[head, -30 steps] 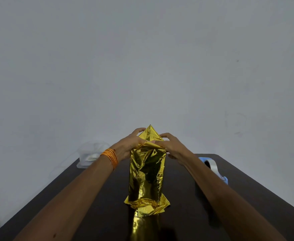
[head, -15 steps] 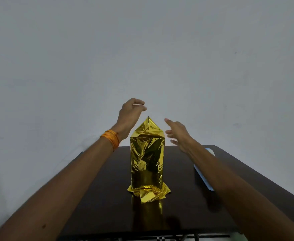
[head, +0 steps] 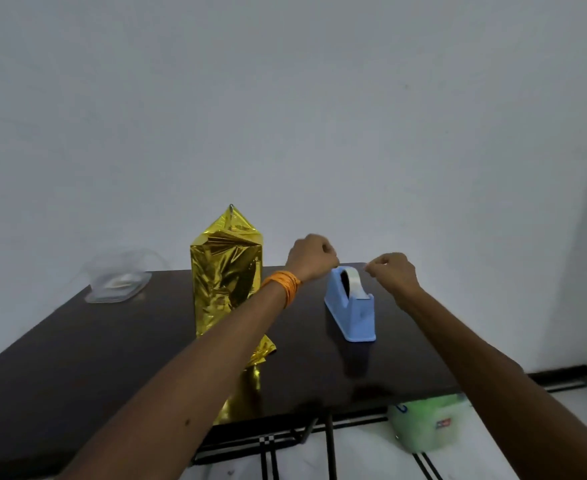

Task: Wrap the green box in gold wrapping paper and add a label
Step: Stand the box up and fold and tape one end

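A: Box?
B: Gold-wrapped box [head: 226, 282] upright on the table [head: 112, 341], 11 o'clock, top flap peaked and unsealed.
A: Hands?
B: Both just left the box top. Left hand [head: 311, 256] and right hand [head: 391, 271] now over the dispenser [head: 352, 317], box's 3 o'clock, each apparently pinching tape [head: 356, 284]. Sealing likely next; no label yet.

Both grips are off the folded peak of the tall gold foil-wrapped box [head: 226, 271] now. A second ago they were pressing it down, then they lifted away with fingers spread. Now the left grip [head: 314, 258] and right grip [head: 391, 273] sit curled over the light blue plastic tape dispenser [head: 352, 313] beside it, with the left forearm crossing the box's front. Can't tell if any tape's pinched.
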### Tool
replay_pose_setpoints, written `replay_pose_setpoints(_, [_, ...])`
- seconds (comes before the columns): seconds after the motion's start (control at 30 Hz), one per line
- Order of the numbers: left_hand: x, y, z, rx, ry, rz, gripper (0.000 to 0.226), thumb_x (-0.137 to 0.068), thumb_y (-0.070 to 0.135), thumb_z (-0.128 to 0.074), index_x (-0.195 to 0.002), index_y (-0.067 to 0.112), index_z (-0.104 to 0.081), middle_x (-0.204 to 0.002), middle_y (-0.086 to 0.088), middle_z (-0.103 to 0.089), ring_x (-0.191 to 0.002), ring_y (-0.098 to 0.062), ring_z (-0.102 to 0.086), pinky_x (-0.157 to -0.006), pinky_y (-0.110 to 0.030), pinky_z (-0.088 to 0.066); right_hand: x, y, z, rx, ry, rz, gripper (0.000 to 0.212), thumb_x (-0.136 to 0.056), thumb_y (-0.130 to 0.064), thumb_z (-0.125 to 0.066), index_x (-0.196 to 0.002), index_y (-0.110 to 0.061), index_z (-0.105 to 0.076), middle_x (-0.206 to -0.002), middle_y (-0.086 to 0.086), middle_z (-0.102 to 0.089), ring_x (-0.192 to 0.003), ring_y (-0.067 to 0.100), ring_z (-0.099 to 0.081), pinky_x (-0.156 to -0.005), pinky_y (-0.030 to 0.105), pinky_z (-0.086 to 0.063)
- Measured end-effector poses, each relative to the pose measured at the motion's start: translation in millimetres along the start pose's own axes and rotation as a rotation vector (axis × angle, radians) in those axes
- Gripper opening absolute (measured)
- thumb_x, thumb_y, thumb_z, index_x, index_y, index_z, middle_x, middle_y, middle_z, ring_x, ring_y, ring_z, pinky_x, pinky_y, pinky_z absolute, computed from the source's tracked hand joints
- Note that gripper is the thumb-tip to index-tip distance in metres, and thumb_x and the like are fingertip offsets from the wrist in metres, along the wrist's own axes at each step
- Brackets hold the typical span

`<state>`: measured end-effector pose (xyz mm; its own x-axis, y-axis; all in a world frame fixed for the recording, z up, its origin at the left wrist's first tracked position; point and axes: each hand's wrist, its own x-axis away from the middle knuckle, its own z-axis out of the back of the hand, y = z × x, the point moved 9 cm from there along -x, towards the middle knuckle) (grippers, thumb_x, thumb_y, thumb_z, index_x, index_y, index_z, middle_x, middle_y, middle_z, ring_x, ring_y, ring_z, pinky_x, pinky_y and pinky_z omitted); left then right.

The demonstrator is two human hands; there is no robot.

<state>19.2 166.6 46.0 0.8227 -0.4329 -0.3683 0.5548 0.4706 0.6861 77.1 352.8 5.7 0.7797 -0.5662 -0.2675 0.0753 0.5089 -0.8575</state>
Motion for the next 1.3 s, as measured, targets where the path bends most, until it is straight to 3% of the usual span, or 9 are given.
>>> replay_pose_setpoints(0.07, [4,-21,-37,0.009,-0.096,0.075,0.017,-0.080,0.013,-0.072,-0.093,0.003,-0.075,-0.095,-0.015,-0.074,-0.091,-0.033,-0.071,-0.079,-0.047,-0.060,3,32,-2,0.034,-0.058,-0.091,0.026,-0.088,-0.022,-0.069,-0.073,-0.004,-0.059,-0.072,0.013,-0.053,-0.062,0.017,-0.044,-0.056,0.027,-0.034])
replay_pose_setpoints(0.23, [13,-47,-101,-0.012,-0.218,0.118,0.031,-0.077,0.028,-0.083,-0.098,0.009,-0.070,-0.103,-0.010,-0.067,-0.098,-0.029,-0.066,-0.084,-0.046,-0.058,12,63,-26,-0.113,-0.221,-0.228,0.026,-0.098,-0.031,-0.061,-0.087,-0.008,-0.064,-0.074,0.001,-0.055,-0.063,0.012,-0.047,-0.057,0.025,-0.035])
replay_pose_setpoints(0.33, [9,-55,-110,-0.009,-0.162,0.104,0.035,-0.074,0.032,-0.087,-0.089,0.004,-0.072,-0.095,-0.012,-0.070,-0.086,-0.026,-0.066,-0.079,-0.045,-0.057,10,63,-34,-0.187,-0.230,-0.248,0.021,-0.095,-0.024,-0.066,-0.083,-0.006,-0.064,-0.066,0.000,-0.055,-0.054,0.010,-0.045,-0.048,0.022,-0.033])
replay_pose_setpoints(0.53, [5,-59,-111,-0.022,-0.136,0.066,0.034,-0.073,0.034,-0.087,-0.087,0.012,-0.065,-0.099,-0.015,-0.072,-0.090,-0.031,-0.069,-0.076,-0.046,-0.059,-2,61,-38,-0.244,-0.201,-0.304,0.017,-0.085,-0.006,-0.075,-0.073,-0.004,-0.063,-0.070,0.007,-0.059,-0.054,0.013,-0.047,-0.033,0.015,-0.034])
replay_pose_setpoints(0.7, [7,-62,-112,-0.001,-0.126,0.081,0.044,-0.070,0.036,-0.089,-0.099,0.007,-0.072,-0.102,-0.015,-0.071,-0.090,-0.031,-0.068,-0.077,-0.047,-0.059,-16,48,-30,-0.146,-0.060,-0.231,0.017,-0.080,-0.012,-0.081,-0.078,0.003,-0.072,-0.087,0.019,-0.073,-0.074,0.023,-0.063,-0.069,0.034,-0.054])
replay_pose_setpoints(0.77, [8,-63,-113,0.018,-0.124,0.085,0.049,-0.069,0.037,-0.089,-0.103,0.007,-0.072,-0.103,-0.014,-0.071,-0.090,-0.030,-0.068,-0.077,-0.047,-0.059,-16,38,-26,-0.107,-0.040,-0.195,0.021,-0.078,-0.014,-0.081,-0.086,0.004,-0.076,-0.094,0.019,-0.075,-0.079,0.024,-0.066,-0.075,0.034,-0.054])
replay_pose_setpoints(0.87, [10,-62,-113,0.004,-0.110,0.069,0.050,-0.070,0.038,-0.088,-0.106,0.007,-0.072,-0.105,-0.012,-0.071,-0.093,-0.028,-0.067,-0.080,-0.042,-0.058,-6,33,-21,-0.091,-0.030,-0.165,0.021,-0.078,-0.014,-0.081,-0.085,0.006,-0.074,-0.079,0.014,-0.068,-0.067,0.020,-0.059,-0.064,0.032,-0.047])
replay_pose_setpoints(1.03, [10,-60,-112,-0.009,-0.083,0.060,0.049,-0.072,0.039,-0.087,-0.106,0.008,-0.072,-0.104,-0.011,-0.072,-0.093,-0.026,-0.067,-0.080,-0.039,-0.056,21,42,-13,-0.184,-0.019,-0.165,0.027,-0.079,-0.008,-0.079,-0.057,-0.006,-0.064,-0.059,0.004,-0.056,-0.051,0.011,-0.045,-0.047,0.022,-0.033])
replay_pose_setpoints(1.3, [12,-59,-112,-0.025,-0.069,0.050,0.042,-0.075,0.036,-0.085,-0.104,0.009,-0.072,-0.106,-0.011,-0.071,-0.086,-0.021,-0.061,-0.072,-0.031,-0.051,33,70,-18,-0.214,-0.014,-0.227,0.016,-0.080,-0.008,-0.079,-0.072,0.004,-0.071,-0.060,0.005,-0.057,-0.045,0.009,-0.044,-0.039,0.018,-0.033])
